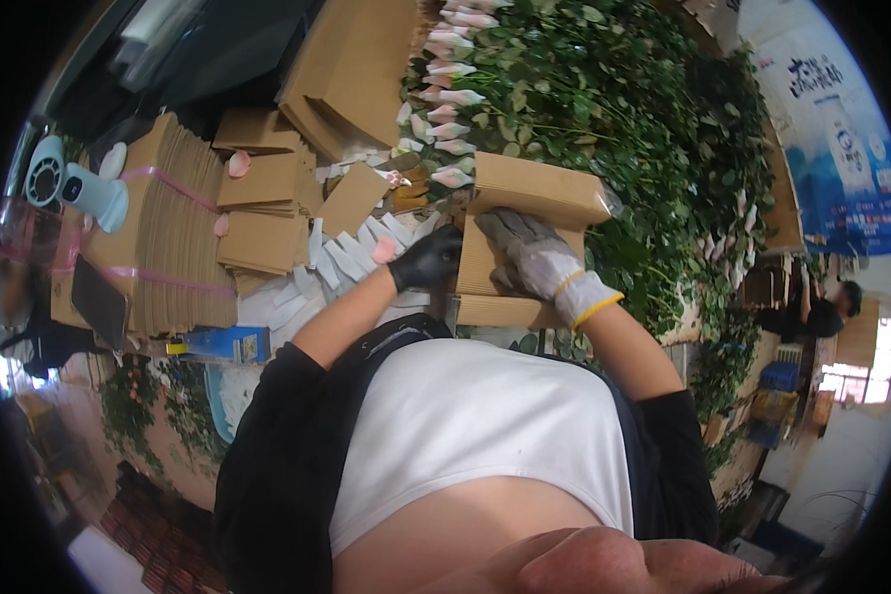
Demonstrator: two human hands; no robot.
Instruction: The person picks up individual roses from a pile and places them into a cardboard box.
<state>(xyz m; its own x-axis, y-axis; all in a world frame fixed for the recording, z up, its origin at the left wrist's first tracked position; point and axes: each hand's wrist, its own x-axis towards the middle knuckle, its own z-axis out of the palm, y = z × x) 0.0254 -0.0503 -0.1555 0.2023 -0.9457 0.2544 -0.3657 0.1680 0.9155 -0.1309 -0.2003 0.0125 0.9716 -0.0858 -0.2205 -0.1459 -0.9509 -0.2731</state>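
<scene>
A sheet of corrugated cardboard (479,256) lies before me, its far part (534,182) and near part (501,312) folded up around a ribbed middle. My right hand (534,256), in a grey-and-white work glove with a yellow cuff edge, presses on that middle, thumb apart from the fingers. At the cardboard's left edge is my left hand (427,261) in a black glove; its fingers are bent, and their tips are hard to make out. Clear plastic (607,199) sticks out at the sheet's far right corner. White paper-like strips (334,260) lie left of my left hand.
Leafy rose stems (601,96) cover the bench beyond, with wrapped pink buds (449,111) in a row. At left are cardboard pieces (260,178), a strapped cardboard stack (171,223), a light-blue fan (82,185) and a blue box (230,345). Another person (820,315) is far right.
</scene>
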